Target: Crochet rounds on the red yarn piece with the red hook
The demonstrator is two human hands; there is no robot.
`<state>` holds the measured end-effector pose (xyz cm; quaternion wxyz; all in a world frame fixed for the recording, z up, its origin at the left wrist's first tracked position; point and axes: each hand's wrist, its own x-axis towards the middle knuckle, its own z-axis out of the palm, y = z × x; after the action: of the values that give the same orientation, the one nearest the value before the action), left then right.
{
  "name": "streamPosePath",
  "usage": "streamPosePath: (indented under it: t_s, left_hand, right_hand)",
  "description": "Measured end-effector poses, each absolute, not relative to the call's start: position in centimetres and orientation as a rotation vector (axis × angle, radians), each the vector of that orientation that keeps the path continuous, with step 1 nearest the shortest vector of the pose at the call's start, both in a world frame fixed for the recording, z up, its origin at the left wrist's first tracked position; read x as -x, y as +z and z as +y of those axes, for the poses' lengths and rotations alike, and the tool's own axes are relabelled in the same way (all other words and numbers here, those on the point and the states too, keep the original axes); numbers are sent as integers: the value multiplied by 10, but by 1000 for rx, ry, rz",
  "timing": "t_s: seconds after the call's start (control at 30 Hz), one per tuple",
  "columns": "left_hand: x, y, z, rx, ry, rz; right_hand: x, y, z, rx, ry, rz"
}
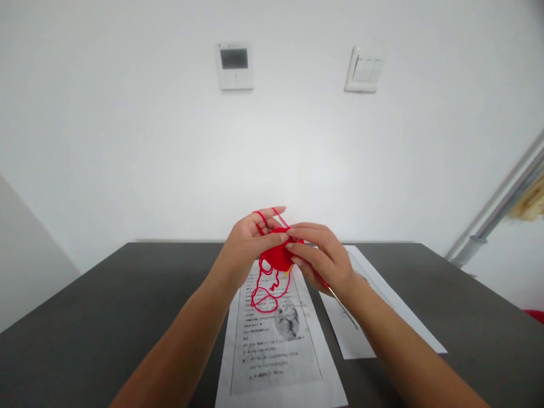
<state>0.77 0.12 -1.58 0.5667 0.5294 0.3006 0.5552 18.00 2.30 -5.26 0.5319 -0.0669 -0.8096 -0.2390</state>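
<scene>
My left hand [255, 235] pinches a small red crochet piece [278, 256] between thumb and fingers. Red yarn [266, 310] wraps around its raised index finger and hangs below in loose loops over a printed sheet. My right hand [321, 255] is closed on a crochet hook [343, 309], a thin shaft with a red grip, whose metal end sticks out below the palm. The hook's tip meets the top edge of the red piece, partly hidden by fingers. A small yellow marker [288, 271] hangs at the piece's lower right edge.
A printed sheet [276, 362] with text and a picture lies under the hands on the dark table [127, 317]. Another paper [408, 323] lies to the right, partly behind my right arm. A thermostat [235, 67] and a light switch [365, 69] are on the white wall.
</scene>
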Motion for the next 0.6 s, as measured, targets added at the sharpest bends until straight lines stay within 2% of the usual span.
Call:
streamPosePath:
  t_s: [0.27,0.6]
  left_hand:
    - [-13,-18,2,-1188,1358,711]
    - [-14,-21,1,-1453,1470,845]
  right_hand:
    - [-177,-53,20,267,-567,-1907]
    - [-177,-49,16,318,-550,-1903]
